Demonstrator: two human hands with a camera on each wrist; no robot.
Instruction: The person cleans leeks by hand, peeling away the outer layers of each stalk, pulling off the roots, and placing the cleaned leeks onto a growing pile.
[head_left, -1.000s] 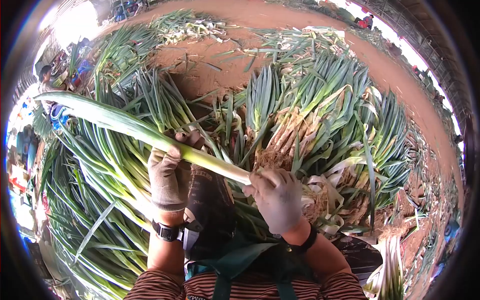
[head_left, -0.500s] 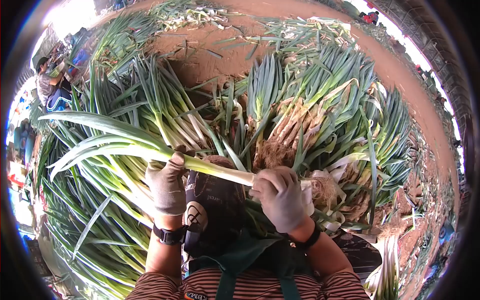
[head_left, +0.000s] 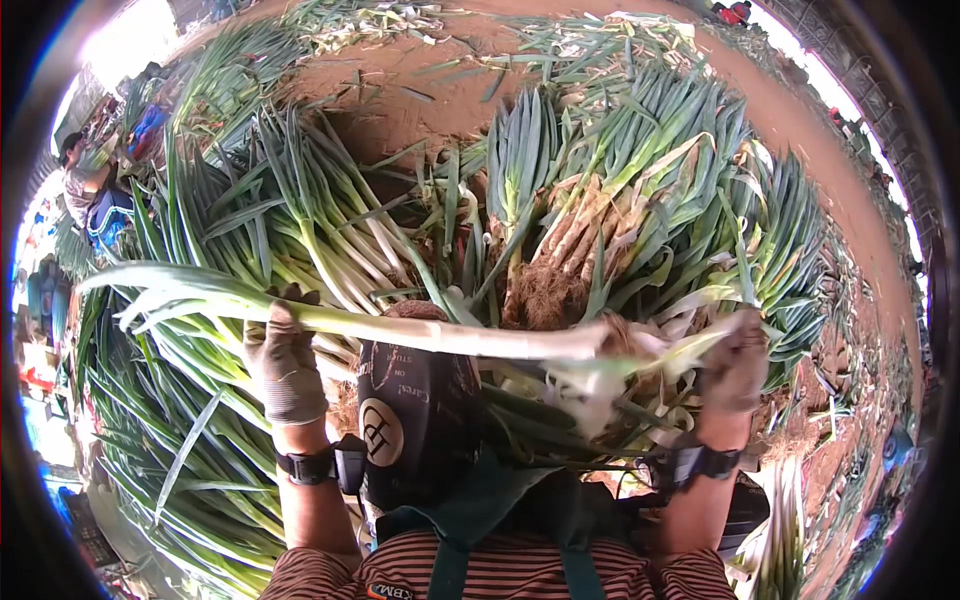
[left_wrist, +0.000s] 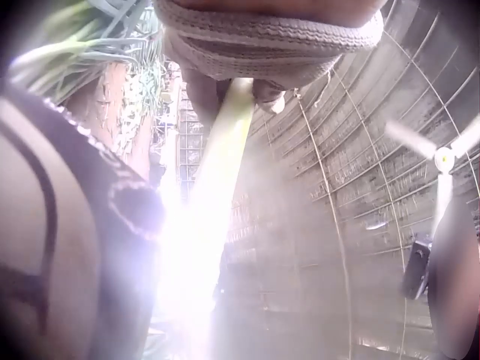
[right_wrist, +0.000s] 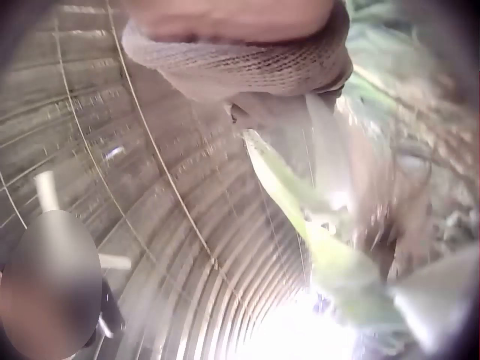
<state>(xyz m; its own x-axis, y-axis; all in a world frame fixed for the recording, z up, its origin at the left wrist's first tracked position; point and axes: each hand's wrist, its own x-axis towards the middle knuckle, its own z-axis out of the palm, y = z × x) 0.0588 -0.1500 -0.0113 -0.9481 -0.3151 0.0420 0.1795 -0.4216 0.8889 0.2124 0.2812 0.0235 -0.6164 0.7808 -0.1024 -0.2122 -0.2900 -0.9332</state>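
In the head view my gloved left hand (head_left: pixel 284 368) grips a long green onion (head_left: pixel 460 337) around its lower leaves. The onion lies almost level across my lap, its green leaves to the left and its white stalk and roots to the right. Out to the right, my gloved right hand (head_left: pixel 735 368) pinches a pale outer leaf (head_left: pixel 685 352) that stretches back toward the root end. In the right wrist view this leaf (right_wrist: pixel 281 184) hangs from the fingers. The left wrist view shows the stalk (left_wrist: pixel 225 161) passing out of the glove, washed out by glare.
Heaped green onions (head_left: pixel 190 400) crowd my left side. Bundles with brown roots (head_left: pixel 545 295) lie ahead, with more bundles (head_left: pixel 785 240) to the right. My dark-clad knee (head_left: pixel 415 400) is below the stalk. Another person (head_left: pixel 90 190) sits at the far left.
My right hand has moved from the white stalk out to the right, pulling an outer leaf away. My left hand has shifted left and the onion has swung to nearly level.
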